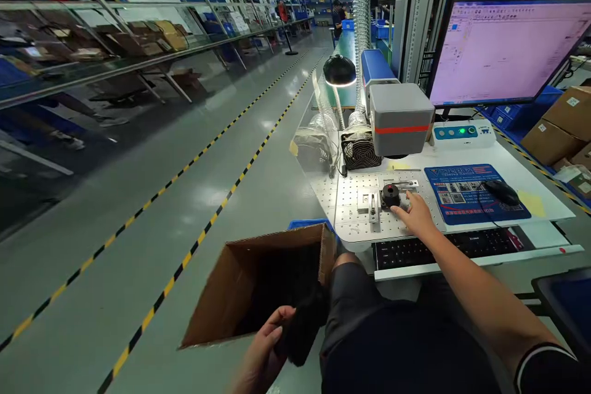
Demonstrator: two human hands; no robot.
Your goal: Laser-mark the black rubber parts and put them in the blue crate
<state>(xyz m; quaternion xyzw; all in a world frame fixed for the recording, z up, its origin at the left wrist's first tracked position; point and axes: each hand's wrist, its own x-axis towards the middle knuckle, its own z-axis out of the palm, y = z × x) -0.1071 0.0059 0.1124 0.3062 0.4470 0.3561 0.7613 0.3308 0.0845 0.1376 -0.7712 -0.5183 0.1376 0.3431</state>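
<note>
At the left of the perforated metal plate [353, 221], a black round part [391, 195] with a hole in its top sits among small metal stop blocks [373, 208]. My right hand [419, 217] is just right of it, thumb and forefinger apart. The thumb tip is at the part's lower edge; whether it touches I cannot tell. Low on the left, my left hand [268, 345] pinches a dark black item [302, 329] beside an open cardboard box [210, 295]. Its kind is too dark to make out. The box's inside is dark, its contents unclear.
Over the plate hangs a grey machine head [401, 120] with a red stripe. A fan [361, 151] and lamp [340, 71] stand behind. On the right are a monitor [508, 52], a mouse [501, 192] on a blue mat [475, 212], and a keyboard [443, 250] below.
</note>
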